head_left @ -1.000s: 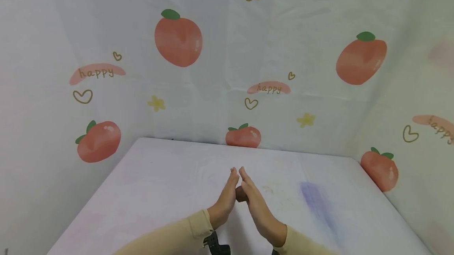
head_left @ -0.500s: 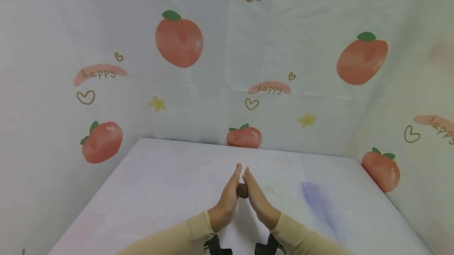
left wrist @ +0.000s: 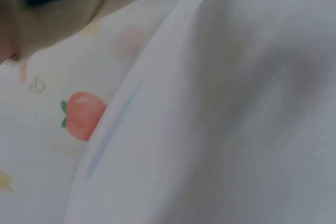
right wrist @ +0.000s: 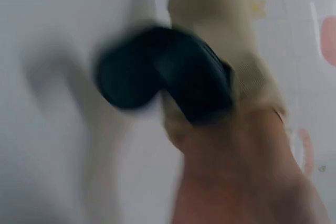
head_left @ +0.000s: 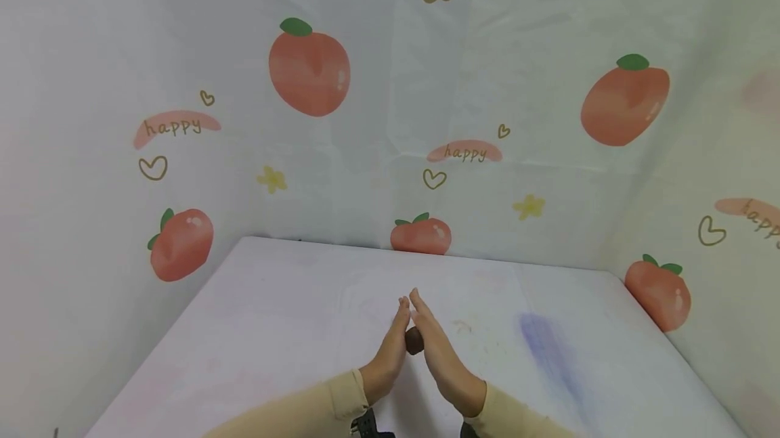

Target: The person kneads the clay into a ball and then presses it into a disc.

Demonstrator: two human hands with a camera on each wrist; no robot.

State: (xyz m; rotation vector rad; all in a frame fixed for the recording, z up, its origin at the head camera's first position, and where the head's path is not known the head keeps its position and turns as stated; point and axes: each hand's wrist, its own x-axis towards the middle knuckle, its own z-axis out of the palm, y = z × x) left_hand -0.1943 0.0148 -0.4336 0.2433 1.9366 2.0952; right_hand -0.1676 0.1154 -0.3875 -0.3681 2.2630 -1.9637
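A small rounded dark brown lump [head_left: 414, 341], clay-like in look, sits between my two palms in the head view. My left hand [head_left: 385, 358] presses it from the left with fingers straight and pointing forward. From the right, my right hand [head_left: 447, 363] lies flat against it, fingers also extended. The fingertips lean close together above the lump, and both hands are raised over the table. Part of the lump is hidden by the palms. In the right wrist view, a blurred wrist [right wrist: 231, 156] with a dark strapped device shows; neither wrist view shows the lump.
The white table [head_left: 292, 302] has a purple smear [head_left: 551, 353] on its right side. Behind and beside it hangs a white curtain [head_left: 378, 86] printed with red fruit. Dark wrist devices [head_left: 367, 423] show below the sleeves.
The hands slide against each other with the lump between them: the left hand went forward, then back, while the right drew back, then forward. The lump has turned and shifted slightly.
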